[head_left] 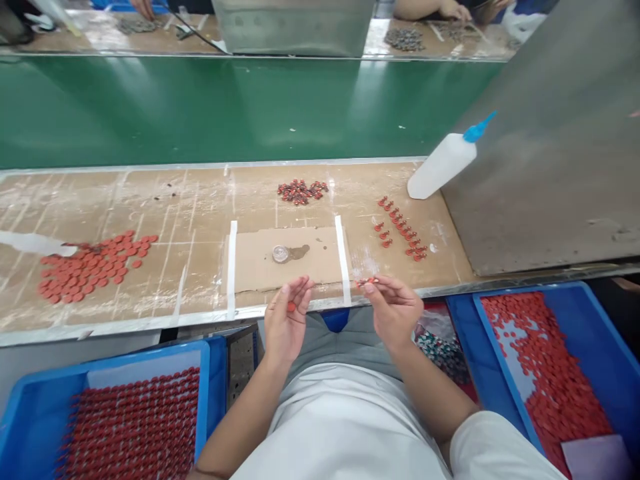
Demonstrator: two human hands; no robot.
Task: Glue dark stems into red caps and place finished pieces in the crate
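Note:
My left hand (286, 327) is turned palm up above the table's front edge, its fingers loosely curled around a small red disc (291, 307). To the right, my right hand (397, 313) pinches a small red-and-dark piece (367, 282) between thumb and fingers; its exact shape is too small to make out. Between and beyond the hands, a small round clear dish (281, 253) sits on a taped cardboard sheet (255, 273), beside a dark wet patch. Red discs with upright stems (400, 223) stand in rows on the right. Behind the cardboard lies a pile of small red-and-dark pieces (300, 191).
Loose red discs (95, 267) cover the table's left part. A white squeeze bottle (443, 167) with a blue tip leans by a metal panel (550, 167). Blue bins (205, 393) with red parts flank me. Other people's hands (454, 10) work across the green strip.

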